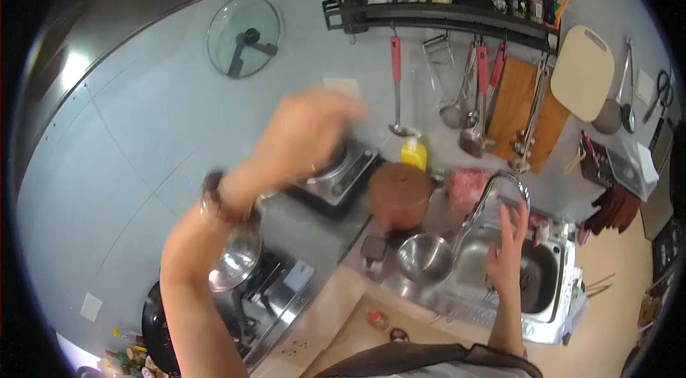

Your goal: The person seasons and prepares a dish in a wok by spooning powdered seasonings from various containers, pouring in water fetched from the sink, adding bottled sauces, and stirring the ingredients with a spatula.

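Right hand (508,249) is spread open, apparently empty, by the faucet (509,173) at the sink (468,255); left hand (307,131) blurs near the cooktop (355,176), grip unclear, so we can't judge what's done or left.

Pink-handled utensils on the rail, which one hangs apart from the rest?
The leftmost utensil, above the yellow bottle; the other pink handles hang bunched beside the wooden board.

- Faucet (481,201): chrome, arched over sink; water flow unclear.
- Sink (471,258): stainless steel, counter-set.
- Burner (351,181): black and silver, partly hidden, near wall.
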`<state>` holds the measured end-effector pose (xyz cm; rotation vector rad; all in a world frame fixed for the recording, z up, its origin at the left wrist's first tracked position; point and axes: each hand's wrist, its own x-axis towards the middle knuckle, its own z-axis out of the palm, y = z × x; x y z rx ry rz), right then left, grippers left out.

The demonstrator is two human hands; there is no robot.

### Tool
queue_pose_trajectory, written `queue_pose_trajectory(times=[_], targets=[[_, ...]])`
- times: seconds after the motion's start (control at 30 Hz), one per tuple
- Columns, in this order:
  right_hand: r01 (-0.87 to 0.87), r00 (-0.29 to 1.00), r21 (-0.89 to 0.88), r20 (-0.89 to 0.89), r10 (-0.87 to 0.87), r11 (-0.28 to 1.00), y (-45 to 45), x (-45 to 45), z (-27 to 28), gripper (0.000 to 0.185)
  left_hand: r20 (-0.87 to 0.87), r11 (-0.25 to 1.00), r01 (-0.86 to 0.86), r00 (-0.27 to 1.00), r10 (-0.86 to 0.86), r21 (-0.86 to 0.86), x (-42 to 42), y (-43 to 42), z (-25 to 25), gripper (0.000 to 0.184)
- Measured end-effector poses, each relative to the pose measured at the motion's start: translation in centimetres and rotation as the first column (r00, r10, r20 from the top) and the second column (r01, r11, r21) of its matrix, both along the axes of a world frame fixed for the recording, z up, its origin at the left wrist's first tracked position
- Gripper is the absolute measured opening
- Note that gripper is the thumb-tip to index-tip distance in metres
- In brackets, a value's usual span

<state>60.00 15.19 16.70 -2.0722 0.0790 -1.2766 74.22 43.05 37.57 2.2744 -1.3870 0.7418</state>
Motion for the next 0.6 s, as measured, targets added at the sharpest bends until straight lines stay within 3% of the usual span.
queue_pose_trajectory(times=[0.03, 0.07, 0.13, 0.2, 0.23, 0.3, 0.4, 0.5, 0.57, 0.6], targets=[[0.093, 0.985, -0.134, -0.133, -0.111, 0.987, -2.4, 0.1, -1.5, 0.046, 0.288, 0.999, 0.004, 0.958, 0.009, -0.044, 4.6, -2.4, 1.5, 0.036], [0.165, 0.939, -0.276, -0.251, -0.236, 0.947, -4.4, -0.2, -2.9, 0.051, 0.384, 0.995, 0.016, 0.923, 0.023, -0.097, 9.5, -4.1, 2.6, 0.038], [0.057, 0.893, -0.053, -0.443, -0.075, 0.997, -6.7, -1.9, -5.1, 0.048, -0.045, 0.939, -0.278, 0.96, 0.275, -0.204, 14.9, -7.7, 5.8, 0.041], [0.129, 0.817, 0.102, -0.574, -0.048, 0.986, -8.3, -3.1, -8.0, 0.043, -0.136, 0.869, -0.263, 0.964, 0.227, -0.419, 23.3, -9.9, 7.4, 0.038], [0.138, 0.817, 0.104, -0.574, -0.053, 0.985, -8.5, -3.8, -8.5, 0.043, -0.135, 0.872, -0.256, 0.966, 0.219, -0.417, 24.8, -11.1, 8.6, 0.038], [0.261, 0.76, 0.194, -0.646, -0.077, 0.946, -8.5, -5.2, -8.9, 0.038, -0.418, 0.859, -0.264, 0.906, 0.065, -0.439, 26.5, -13.4, 10.2, 0.041], [0.322, 0.764, 0.117, -0.618, -0.184, 0.94, -9.2, -6.5, -11.2, 0.032, -0.363, 0.861, -0.255, 0.928, 0.089, -0.44, 28.1, -16.8, 10.4, 0.04], [0.298, 0.786, 0.103, -0.591, -0.183, 0.949, -10.0, -6.5, -11.7, 0.032, -0.327, 0.855, -0.234, 0.942, 0.08, -0.463, 28.9, -19.3, 10.1, 0.038], [0.289, 0.796, 0.041, -0.565, -0.217, 0.956, -10.6, -5.7, -11.7, 0.031, -0.03, 0.828, -0.312, 0.941, 0.337, -0.465, 28.6, -20.3, 10.4, 0.032], [0.282, 0.808, -0.017, -0.535, -0.247, 0.959, -10.8, -5.2, -11.6, 0.031, -0.065, 0.815, -0.307, 0.946, 0.318, -0.492, 28.2, -20.7, 10.3, 0.03]])
